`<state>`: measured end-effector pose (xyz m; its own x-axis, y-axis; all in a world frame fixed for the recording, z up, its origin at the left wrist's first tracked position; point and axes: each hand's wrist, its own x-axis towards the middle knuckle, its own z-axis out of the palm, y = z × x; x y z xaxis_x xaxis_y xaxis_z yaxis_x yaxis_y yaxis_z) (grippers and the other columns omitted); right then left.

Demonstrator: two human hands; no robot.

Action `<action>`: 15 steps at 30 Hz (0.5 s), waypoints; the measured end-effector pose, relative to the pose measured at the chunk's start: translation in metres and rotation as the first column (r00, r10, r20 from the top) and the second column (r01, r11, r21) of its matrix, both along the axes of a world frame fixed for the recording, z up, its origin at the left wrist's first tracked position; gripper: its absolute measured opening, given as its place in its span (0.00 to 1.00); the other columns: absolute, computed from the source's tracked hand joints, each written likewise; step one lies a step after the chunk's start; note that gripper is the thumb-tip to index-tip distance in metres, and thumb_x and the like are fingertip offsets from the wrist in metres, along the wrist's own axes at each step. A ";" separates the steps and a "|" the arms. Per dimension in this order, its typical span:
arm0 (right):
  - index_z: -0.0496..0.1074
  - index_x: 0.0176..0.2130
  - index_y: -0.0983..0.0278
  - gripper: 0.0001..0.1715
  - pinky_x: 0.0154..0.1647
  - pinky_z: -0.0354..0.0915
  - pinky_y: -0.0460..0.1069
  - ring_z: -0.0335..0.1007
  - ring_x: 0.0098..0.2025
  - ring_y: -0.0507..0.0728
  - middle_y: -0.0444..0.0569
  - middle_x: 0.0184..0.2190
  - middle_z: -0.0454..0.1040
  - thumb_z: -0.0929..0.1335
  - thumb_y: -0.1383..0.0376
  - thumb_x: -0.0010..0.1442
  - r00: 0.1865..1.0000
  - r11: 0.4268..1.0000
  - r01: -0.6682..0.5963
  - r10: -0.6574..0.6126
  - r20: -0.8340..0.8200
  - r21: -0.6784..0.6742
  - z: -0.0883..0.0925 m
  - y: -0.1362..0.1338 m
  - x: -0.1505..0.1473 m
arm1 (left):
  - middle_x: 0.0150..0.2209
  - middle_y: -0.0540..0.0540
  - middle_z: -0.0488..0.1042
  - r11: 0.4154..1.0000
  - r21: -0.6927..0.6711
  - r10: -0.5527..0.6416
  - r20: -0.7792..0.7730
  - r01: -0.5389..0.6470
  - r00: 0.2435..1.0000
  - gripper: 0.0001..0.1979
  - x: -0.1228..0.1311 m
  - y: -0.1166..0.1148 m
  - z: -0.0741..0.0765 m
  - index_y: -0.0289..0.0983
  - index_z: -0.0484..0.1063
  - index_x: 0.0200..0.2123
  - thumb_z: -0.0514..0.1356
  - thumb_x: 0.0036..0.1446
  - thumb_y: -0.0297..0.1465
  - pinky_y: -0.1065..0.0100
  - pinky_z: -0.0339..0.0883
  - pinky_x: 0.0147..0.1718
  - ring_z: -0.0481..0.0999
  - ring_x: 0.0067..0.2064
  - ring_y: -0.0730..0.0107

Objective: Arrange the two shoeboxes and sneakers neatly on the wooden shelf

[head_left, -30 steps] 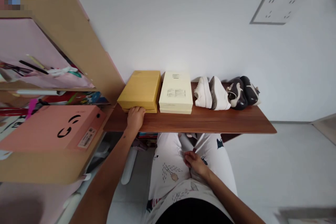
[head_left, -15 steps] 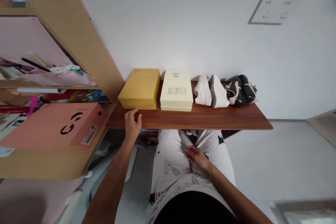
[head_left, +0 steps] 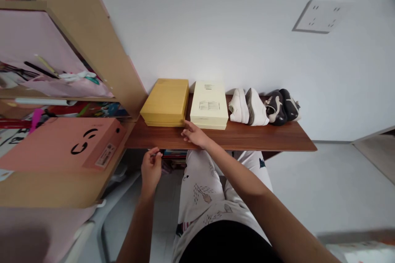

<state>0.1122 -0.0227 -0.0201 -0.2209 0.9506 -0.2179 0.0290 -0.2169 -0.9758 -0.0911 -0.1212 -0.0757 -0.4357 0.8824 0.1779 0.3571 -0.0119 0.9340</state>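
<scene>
My right hand [head_left: 194, 135] lies on the front strip of the wooden bench [head_left: 262, 139], fingers spread and flat, tips just short of the gap where the yellow shoebox [head_left: 165, 102] and the cream shoebox [head_left: 209, 104] stand side by side against the wall. It grips nothing. My left hand [head_left: 151, 168] hangs below the bench edge with its fingers loosely curled and the thumb close to the tips; I cannot tell whether anything small sits between them. Further right on the bench stand a pair of white sneakers [head_left: 249, 107] and a pair of black sneakers [head_left: 282, 107], touching each other. A pink shoebox [head_left: 61, 144] rests on the shelf unit at my left.

The risks, as I judge them: the two boxes are nearly touching, so fingers pushed between them could shove the cream one into the white sneakers. A one-handed pull on a lid could lift it off and leave the base behind, or tip the box off the front edge
</scene>
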 end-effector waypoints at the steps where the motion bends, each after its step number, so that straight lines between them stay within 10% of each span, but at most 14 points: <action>1: 0.58 0.68 0.60 0.38 0.38 0.69 0.49 0.67 0.27 0.50 0.45 0.34 0.76 0.68 0.60 0.62 0.999 1.000 0.005 -0.005 0.043 -0.019 0.004 0.011 -0.006 | 0.46 0.39 0.77 1.000 0.000 -0.018 0.014 0.018 1.000 0.19 0.002 -0.003 -0.002 0.38 0.72 0.47 0.59 0.58 0.44 0.58 0.74 0.46 0.80 0.42 0.61; 15: 0.72 0.58 0.61 0.25 0.37 0.71 0.47 0.73 0.34 0.52 0.48 0.41 0.80 0.70 0.59 0.63 0.995 0.999 -0.041 0.043 0.092 -0.023 -0.002 0.012 0.013 | 0.49 0.37 0.77 0.999 0.031 0.020 0.095 -0.023 0.995 0.25 -0.010 -0.003 -0.010 0.38 0.71 0.49 0.60 0.58 0.50 0.57 0.72 0.52 0.79 0.50 0.58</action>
<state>0.1247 -0.0111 -0.0221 -0.2384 0.9360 -0.2591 0.1283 -0.2341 -0.9637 -0.1007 -0.1245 -0.0853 -0.4706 0.8672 0.1629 0.2680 -0.0354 0.9628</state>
